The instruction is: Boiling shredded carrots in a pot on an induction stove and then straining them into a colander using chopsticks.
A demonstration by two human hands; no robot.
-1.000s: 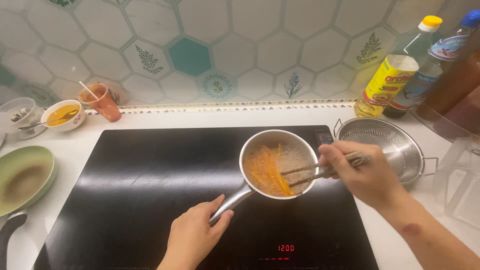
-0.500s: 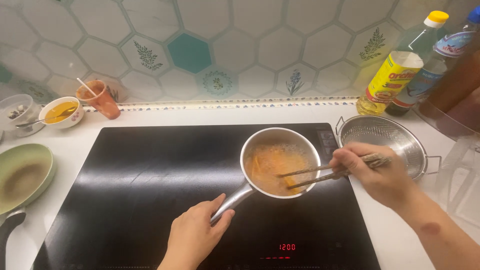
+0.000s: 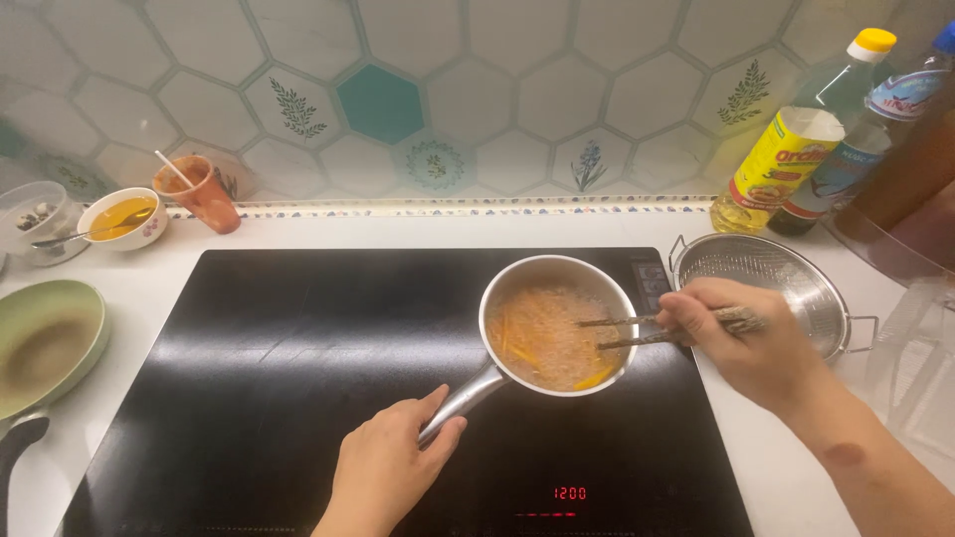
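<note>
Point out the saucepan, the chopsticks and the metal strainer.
saucepan (image 3: 494,310): head view, left rim of the pan.
chopsticks (image 3: 625,330): head view, shafts over the pan.
metal strainer (image 3: 766,270): head view, mesh inside the bowl.

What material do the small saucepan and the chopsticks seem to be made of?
Saucepan: probably stainless steel, since the rim and handle are silvery with a brushed shine. Chopsticks: dark brown and matte, likely wood or bamboo, though too blurred to be sure.
</note>
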